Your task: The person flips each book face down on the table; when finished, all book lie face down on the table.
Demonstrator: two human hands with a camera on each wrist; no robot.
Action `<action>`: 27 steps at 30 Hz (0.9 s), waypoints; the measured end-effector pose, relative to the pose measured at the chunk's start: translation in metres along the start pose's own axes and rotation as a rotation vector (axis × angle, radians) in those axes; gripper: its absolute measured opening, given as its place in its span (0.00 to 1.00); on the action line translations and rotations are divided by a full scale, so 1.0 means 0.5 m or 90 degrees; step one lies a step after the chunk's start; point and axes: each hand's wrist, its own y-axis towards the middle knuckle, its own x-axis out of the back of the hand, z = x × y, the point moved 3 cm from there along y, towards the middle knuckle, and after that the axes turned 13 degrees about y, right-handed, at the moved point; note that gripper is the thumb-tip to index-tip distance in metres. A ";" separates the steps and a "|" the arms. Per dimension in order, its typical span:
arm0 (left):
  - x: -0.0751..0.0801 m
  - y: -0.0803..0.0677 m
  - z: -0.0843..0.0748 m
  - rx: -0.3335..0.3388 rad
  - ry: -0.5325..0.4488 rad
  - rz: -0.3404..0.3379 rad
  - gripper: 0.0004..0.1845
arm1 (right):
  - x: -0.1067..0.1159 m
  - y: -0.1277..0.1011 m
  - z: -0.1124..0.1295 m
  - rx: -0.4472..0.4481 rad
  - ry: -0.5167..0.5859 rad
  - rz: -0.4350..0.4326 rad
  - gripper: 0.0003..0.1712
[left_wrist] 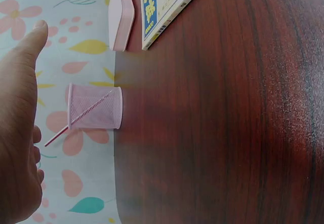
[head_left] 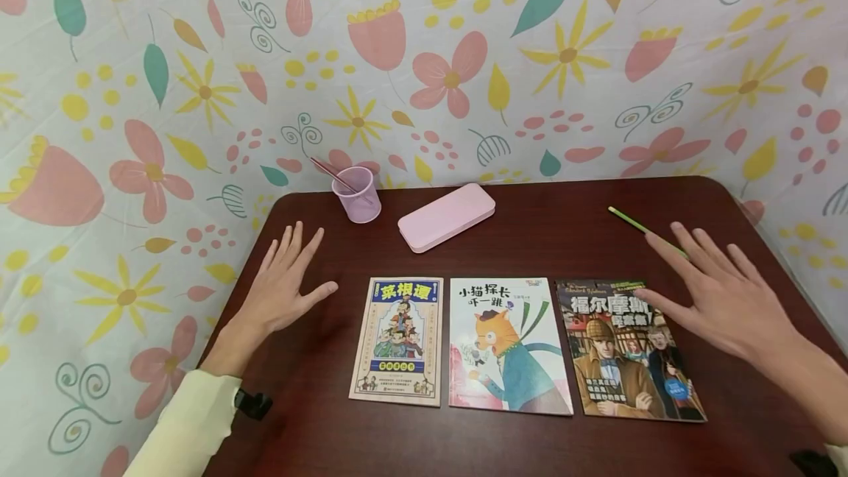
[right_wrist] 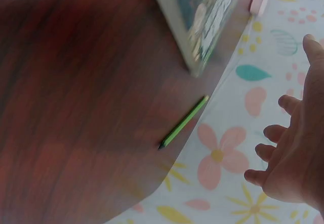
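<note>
My left hand (head_left: 283,285) is held over the left side of the dark wood table, fingers spread and straight, holding nothing. Nearest to it are a beige book with a blue title band (head_left: 396,341) and a pink mesh pen cup (head_left: 361,201) with a thin red stick inside. On the right, my right hand (head_left: 722,297) hovers with fingers spread, also holding nothing; it overlaps the corner of a detective book (head_left: 626,359) in the head view. A green pencil (right_wrist: 183,122) lies just beyond it. Between the hands lies a white picture book with an orange cat (head_left: 509,348).
A pink pencil case (head_left: 447,217) lies at the back of the table (head_left: 318,433), right of the cup. Flower-patterned cloth (head_left: 450,79) hangs close behind the table's back edge and along its sides. The three books lie in a row.
</note>
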 end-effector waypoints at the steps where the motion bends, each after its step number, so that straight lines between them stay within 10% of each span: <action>1: 0.000 0.000 0.002 0.001 -0.013 0.003 0.54 | -0.002 0.007 0.007 0.009 0.010 0.002 0.59; 15: -0.006 -0.016 -0.003 0.039 -0.277 0.093 0.62 | -0.072 0.117 0.140 0.117 0.224 0.107 0.61; 27: -0.049 -0.050 -0.051 0.039 -0.355 0.126 0.69 | -0.180 0.223 0.253 0.177 0.380 0.262 0.60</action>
